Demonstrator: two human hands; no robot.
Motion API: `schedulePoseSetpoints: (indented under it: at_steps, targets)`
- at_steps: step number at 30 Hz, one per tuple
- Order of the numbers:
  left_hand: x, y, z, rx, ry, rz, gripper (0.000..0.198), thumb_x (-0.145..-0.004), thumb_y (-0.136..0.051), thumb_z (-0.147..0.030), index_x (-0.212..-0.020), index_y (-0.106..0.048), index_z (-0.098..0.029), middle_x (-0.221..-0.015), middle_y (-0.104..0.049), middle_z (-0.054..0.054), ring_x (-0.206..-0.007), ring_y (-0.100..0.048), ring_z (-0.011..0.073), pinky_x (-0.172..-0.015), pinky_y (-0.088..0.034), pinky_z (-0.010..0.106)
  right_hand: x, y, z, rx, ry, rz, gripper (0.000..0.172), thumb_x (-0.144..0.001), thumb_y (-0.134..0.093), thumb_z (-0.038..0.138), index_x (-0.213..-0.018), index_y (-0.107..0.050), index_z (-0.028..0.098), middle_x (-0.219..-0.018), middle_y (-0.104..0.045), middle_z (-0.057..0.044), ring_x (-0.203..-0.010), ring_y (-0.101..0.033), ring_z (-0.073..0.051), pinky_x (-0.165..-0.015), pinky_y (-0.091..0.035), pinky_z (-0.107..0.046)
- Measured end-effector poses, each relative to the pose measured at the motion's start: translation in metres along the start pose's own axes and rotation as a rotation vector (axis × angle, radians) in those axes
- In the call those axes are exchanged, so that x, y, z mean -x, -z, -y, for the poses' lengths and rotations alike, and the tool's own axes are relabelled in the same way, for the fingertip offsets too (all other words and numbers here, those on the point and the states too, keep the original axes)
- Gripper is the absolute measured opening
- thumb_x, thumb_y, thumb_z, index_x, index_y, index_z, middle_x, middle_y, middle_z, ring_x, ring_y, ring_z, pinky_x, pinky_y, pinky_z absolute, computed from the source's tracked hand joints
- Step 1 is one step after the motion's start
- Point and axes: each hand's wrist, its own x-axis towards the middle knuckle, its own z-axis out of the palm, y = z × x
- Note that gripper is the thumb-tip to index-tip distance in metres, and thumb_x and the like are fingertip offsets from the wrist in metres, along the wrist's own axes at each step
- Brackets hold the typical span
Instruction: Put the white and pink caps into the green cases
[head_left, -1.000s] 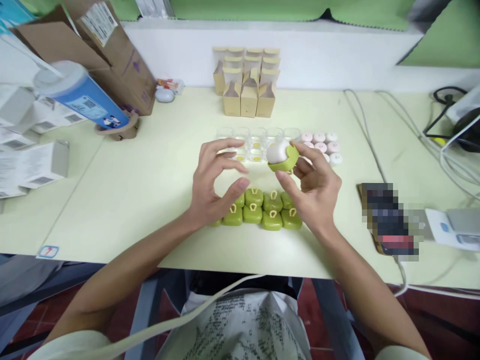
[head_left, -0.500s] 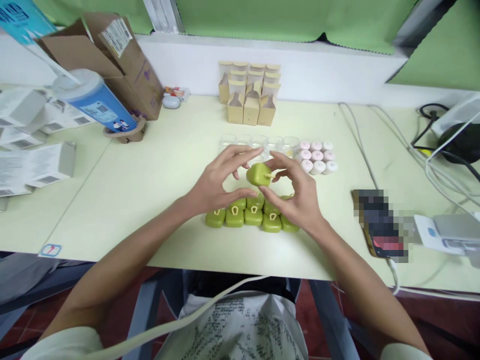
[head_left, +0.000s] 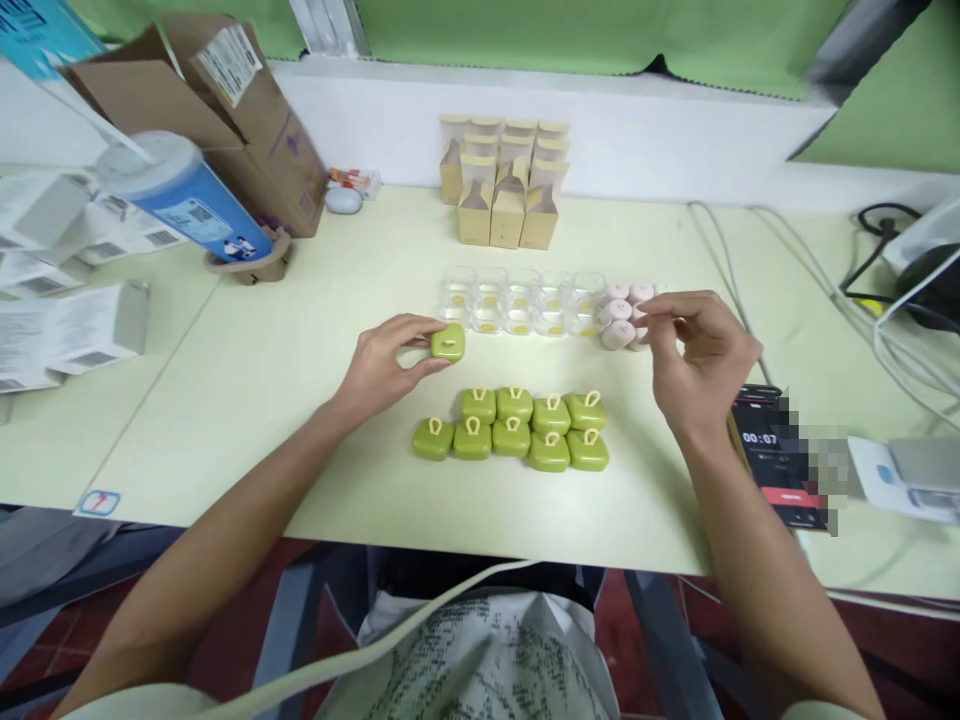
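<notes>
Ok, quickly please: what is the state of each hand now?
Left hand: shut on green case.
Right hand: at pink caps; grip cannot be told.

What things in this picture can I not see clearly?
- Head view: whether the right hand grips one of the pink caps; its fingers cover the contact.
- Head view: the phone screen, mostly pixelated.
- Head view: print on the cardboard box label, too small.

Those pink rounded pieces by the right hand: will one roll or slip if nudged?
Likely light: the pink rounded pieces are small beside the right hand. Their domed tops look smooth, so a pinch may slip; their bases are hidden, so rolling is uncertain. They sit packed together, so pushing one would probably shove its neighbours.
</notes>
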Motion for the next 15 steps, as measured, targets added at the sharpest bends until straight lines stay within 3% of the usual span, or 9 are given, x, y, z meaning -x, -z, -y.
schedulePoseSetpoints:
  at_steps: [6,10,15]
  targets:
    - [0.003,-0.017,-0.003,0.018,0.054,-0.041,0.044,-0.1,-0.081,-0.058,-0.129,-0.08,-0.025,-0.13,-0.082,0.008,-0.113,-0.081,0.0233,-0.105,-0.074,0.046,0.01,0.003,-0.007,0.067,0.029,0.012,0.023,-0.095,-0.063,0.013,-0.094,-0.082,0.025,-0.098,-0.08,-0.006,-0.087,-0.077,-0.023,-0.065,-0.06,-0.037]
    - [0.004,-0.017,0.003,-0.068,-0.006,-0.103,0.034,-0.101,-0.082,-0.049,-0.126,-0.084,-0.028,-0.128,-0.077,0.008,-0.113,-0.078,0.0227,-0.104,-0.073,0.044,0.01,0.002,-0.007,0.097,0.051,0.026,0.024,-0.096,-0.061,0.014,-0.094,-0.081,0.027,-0.097,-0.08,-0.006,-0.089,-0.077,-0.025,-0.066,-0.062,-0.04]
    - [0.001,-0.015,0.01,-0.169,-0.028,-0.124,0.027,-0.1,-0.082,-0.046,-0.119,-0.086,-0.028,-0.115,-0.074,0.006,-0.099,-0.074,0.0208,-0.09,-0.071,0.039,0.01,0.002,-0.007,0.171,0.006,0.054,0.023,-0.096,-0.06,0.017,-0.092,-0.079,0.03,-0.096,-0.081,-0.005,-0.089,-0.079,-0.026,-0.066,-0.064,-0.041]
